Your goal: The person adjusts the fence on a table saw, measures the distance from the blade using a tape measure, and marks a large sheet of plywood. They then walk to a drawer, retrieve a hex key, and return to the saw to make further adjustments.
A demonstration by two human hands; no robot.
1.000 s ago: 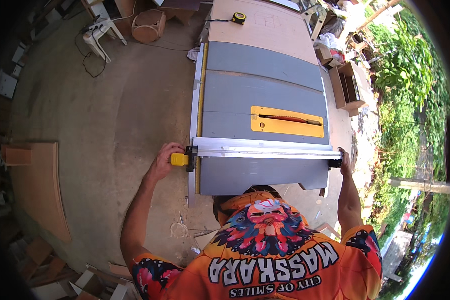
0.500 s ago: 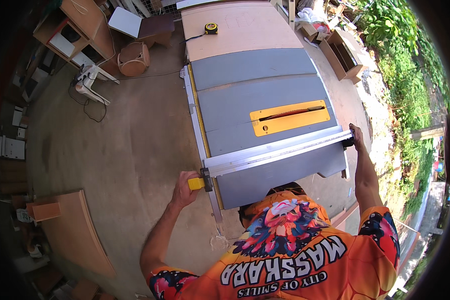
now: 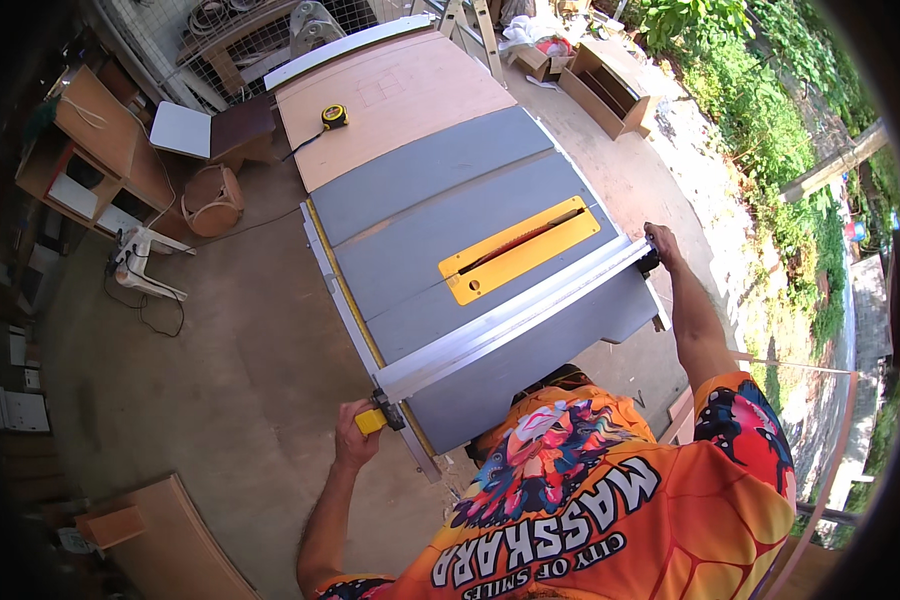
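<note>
A table saw with a grey top (image 3: 410,240) stands in front of me. A long silver rip fence (image 3: 515,320) lies across it, nearer to me than the yellow insert plate (image 3: 520,250) and its blade slot. My left hand (image 3: 353,437) is closed round the yellow fence handle (image 3: 371,421) at the fence's left end, by the yellow-marked rail. At the opposite end, my right hand (image 3: 662,245) is closed on the fence's black end piece (image 3: 650,260); its fingers are partly hidden.
Beyond the saw, a tape measure (image 3: 334,117) lies on a tan board (image 3: 400,95). A white stool (image 3: 150,262) with cables and a round wooden stool (image 3: 212,200) stand to the left. An open wooden box (image 3: 608,90) sits at the far right, a leaning board (image 3: 175,540) at lower left.
My view has turned, so the saw now appears slanted and farther left. Both hands keep their hold on the fence's ends. The fence's distance from the insert plate looks much the same.
</note>
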